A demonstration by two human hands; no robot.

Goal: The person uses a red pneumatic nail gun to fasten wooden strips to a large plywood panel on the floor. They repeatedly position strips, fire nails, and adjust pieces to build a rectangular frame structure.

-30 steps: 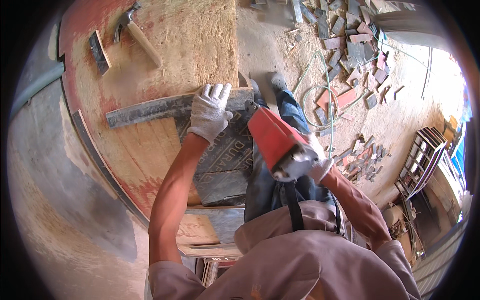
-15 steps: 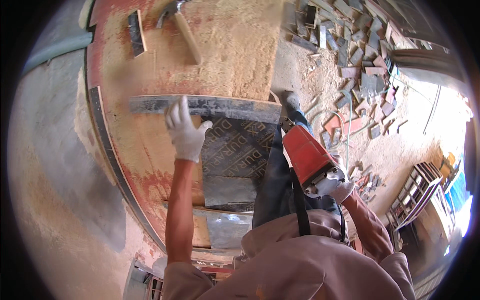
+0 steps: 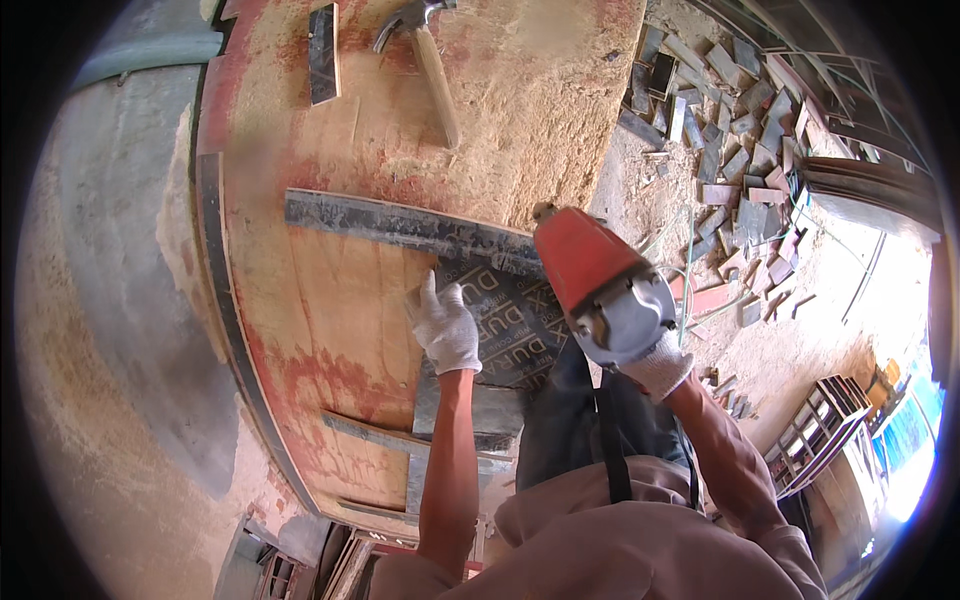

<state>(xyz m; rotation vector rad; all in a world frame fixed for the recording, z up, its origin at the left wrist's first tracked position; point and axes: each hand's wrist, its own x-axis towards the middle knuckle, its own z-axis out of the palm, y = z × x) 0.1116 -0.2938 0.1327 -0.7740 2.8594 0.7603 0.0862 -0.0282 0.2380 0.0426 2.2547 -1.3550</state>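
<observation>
Since earlier frame L hand (image 3: 446,325) off dk strip (image 3: 400,222), now over dk panel (image 3: 525,310); red power tool (image 3: 590,260) shifted up across strip's R end, blocking view of it. R hand (image 3: 662,368) gripping tool's rear, fingers mostly hidden. L fingers empty, index out, others part-bent. Beyond strip, on ply sheet (image 3: 330,280): hammer (image 3: 437,90), small offcut (image 3: 323,55). Scrap blocks (image 3: 755,215) heaped on floor, R.

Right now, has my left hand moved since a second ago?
Yes: against the claw hammer, your left hand has moved farther away, toward you, off the dark wooden strip.
</observation>
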